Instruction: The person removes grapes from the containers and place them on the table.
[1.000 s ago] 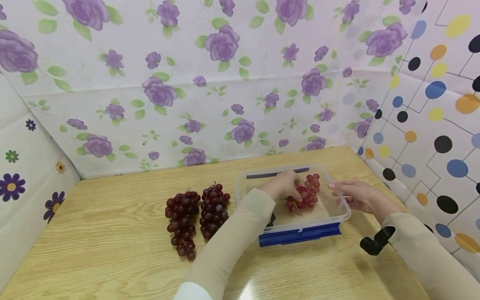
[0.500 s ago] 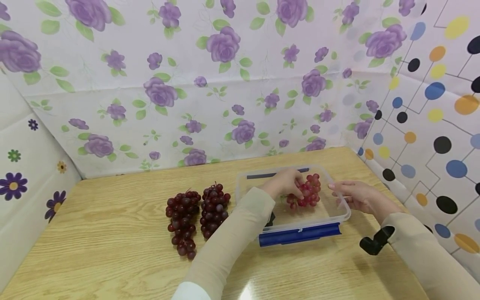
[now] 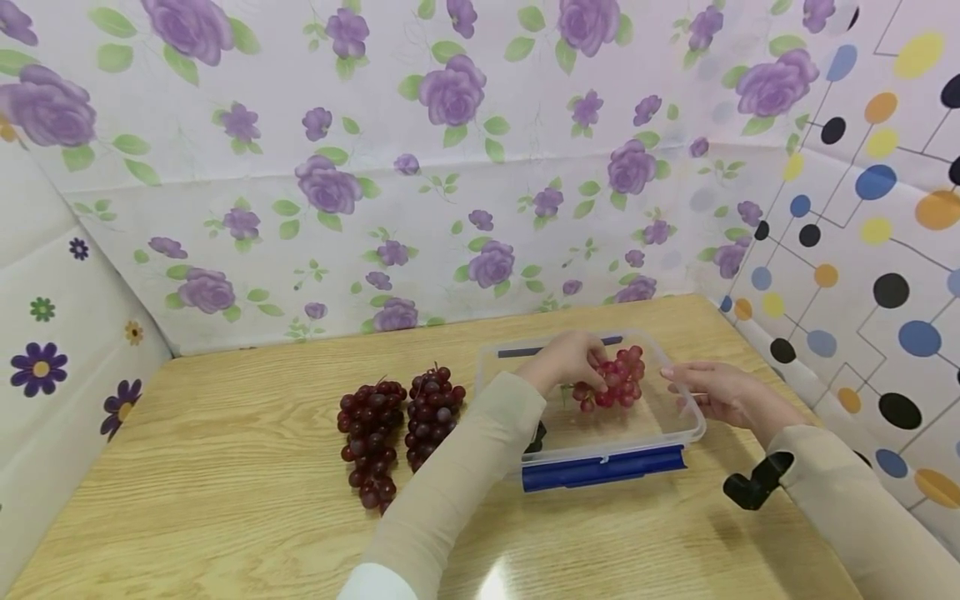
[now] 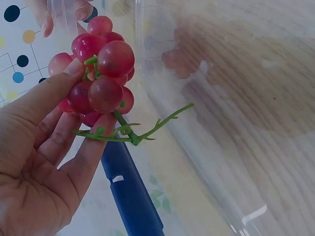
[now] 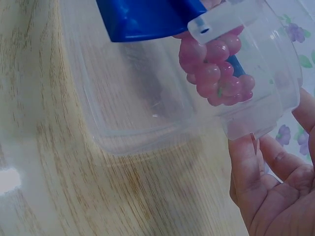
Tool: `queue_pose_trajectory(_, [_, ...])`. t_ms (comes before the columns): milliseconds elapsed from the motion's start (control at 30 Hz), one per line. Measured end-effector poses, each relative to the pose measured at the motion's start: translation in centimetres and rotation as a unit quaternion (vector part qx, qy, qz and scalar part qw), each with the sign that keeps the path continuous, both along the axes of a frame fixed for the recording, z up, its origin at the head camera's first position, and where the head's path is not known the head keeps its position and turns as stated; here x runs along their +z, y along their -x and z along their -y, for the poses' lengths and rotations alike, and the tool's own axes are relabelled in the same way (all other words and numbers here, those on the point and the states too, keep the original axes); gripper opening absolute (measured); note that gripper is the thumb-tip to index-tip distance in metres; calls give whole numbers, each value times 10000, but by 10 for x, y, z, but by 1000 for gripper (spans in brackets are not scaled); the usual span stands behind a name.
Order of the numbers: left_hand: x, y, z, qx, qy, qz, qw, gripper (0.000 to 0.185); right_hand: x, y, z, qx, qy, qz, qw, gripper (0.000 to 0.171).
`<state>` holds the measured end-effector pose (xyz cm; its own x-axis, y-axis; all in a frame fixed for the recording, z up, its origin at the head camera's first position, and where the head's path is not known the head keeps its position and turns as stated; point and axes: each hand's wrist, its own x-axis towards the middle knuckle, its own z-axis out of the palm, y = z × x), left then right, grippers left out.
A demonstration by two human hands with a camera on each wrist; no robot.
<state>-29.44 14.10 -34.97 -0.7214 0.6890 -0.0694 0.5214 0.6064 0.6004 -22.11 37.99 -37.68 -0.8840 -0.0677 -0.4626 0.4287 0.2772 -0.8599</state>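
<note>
My left hand (image 3: 572,362) reaches over the clear plastic container (image 3: 615,446) and pinches a bunch of pinkish-red grapes (image 3: 621,379) between thumb and fingers. In the left wrist view, a bare green stem (image 4: 142,137) sticks out below the bunch, beside the fingers. At the container's right side, my right hand (image 3: 723,396) grips the rim, one fingertip over it and other fingers outside the wall. Through that wall, the right wrist view shows the grapes (image 5: 216,69) hanging inside. Two dark red bunches, one on the left (image 3: 371,437) and one nearer the container (image 3: 433,412), lie on the table.
The container has a blue locking flap (image 3: 603,468) hanging at its front and another (image 3: 558,347) at the back. A wooden table (image 3: 225,467) lies beneath. Flowered sheeting (image 3: 420,208) stands behind, with dotted sheeting (image 3: 862,275) on the right.
My left hand has raised the pinkish-red bunch slightly inside the container. My right hand keeps its place at the rim. The whole head view has shifted a little to the right.
</note>
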Motion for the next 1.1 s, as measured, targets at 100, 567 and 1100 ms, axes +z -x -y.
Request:
queue_pose_trajectory(100, [3, -1, 1, 32, -33, 44, 10000, 28, 0, 0, 0, 27, -45, -1, 10000, 85])
queue_pose_trajectory(567, [8, -1, 10, 16, -471, 71, 9989, 27, -1, 0, 1, -12, -50, 28, 10000, 84])
queue_pose_trajectory(1100, [22, -6, 16, 179, -480, -74, 9987, 29, 1, -2, 1, 37, 37, 22, 10000, 82])
